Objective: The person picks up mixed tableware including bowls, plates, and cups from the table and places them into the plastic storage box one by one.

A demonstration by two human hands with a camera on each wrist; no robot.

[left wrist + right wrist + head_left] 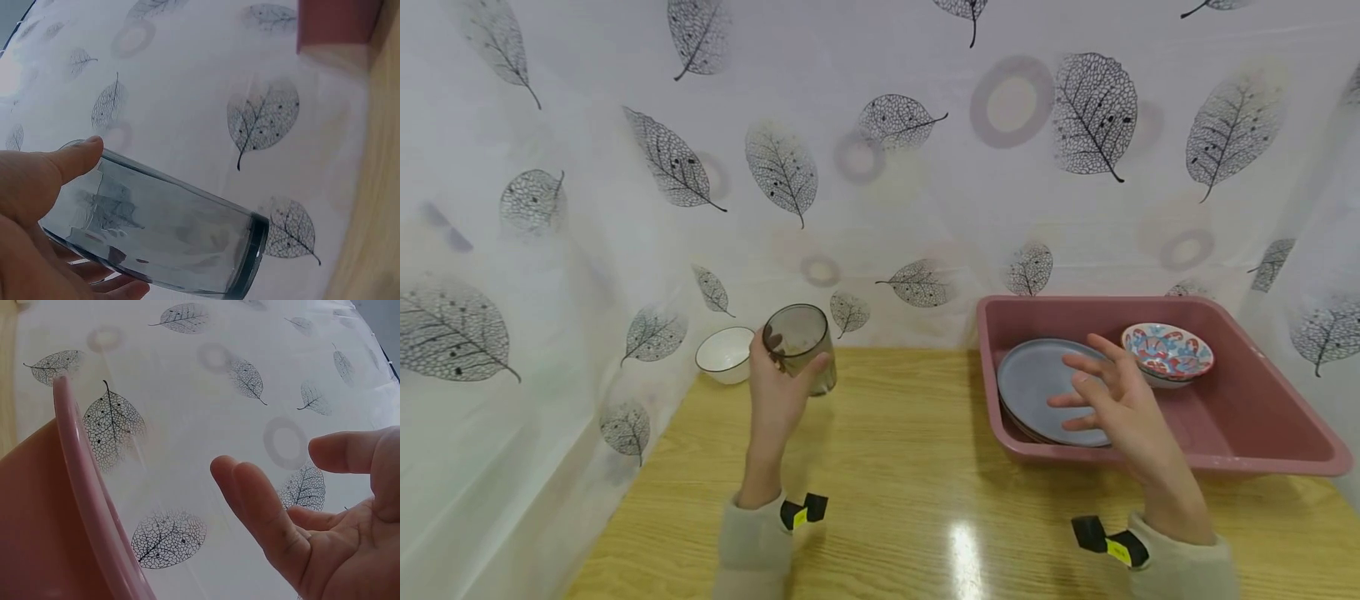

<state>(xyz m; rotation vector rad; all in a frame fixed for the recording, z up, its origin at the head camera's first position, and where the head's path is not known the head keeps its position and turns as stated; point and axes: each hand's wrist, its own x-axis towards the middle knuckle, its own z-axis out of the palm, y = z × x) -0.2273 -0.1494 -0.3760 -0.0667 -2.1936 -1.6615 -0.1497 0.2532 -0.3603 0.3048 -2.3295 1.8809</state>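
Note:
A clear, greyish drinking glass [801, 342] is gripped by my left hand [778, 392], thumb on one side and fingers round the other. In the left wrist view the glass [169, 231] lies tilted across the palm, its thick base pointing right. Just behind the hand on the table stands a small white bowl [724, 354] with a dark rim. My right hand [1120, 400] hovers over the front of the pink basin [1262, 400], fingers spread and holding nothing. Below it are grey plates [1037, 383] in the basin, and beside them a patterned red and blue bowl [1167, 350].
The wooden table [895, 467] runs between the left hand and the basin. A pale curtain [910, 217] printed with leaves hangs along the back and sides. In the right wrist view the basin's rim [87, 487] rises on the left.

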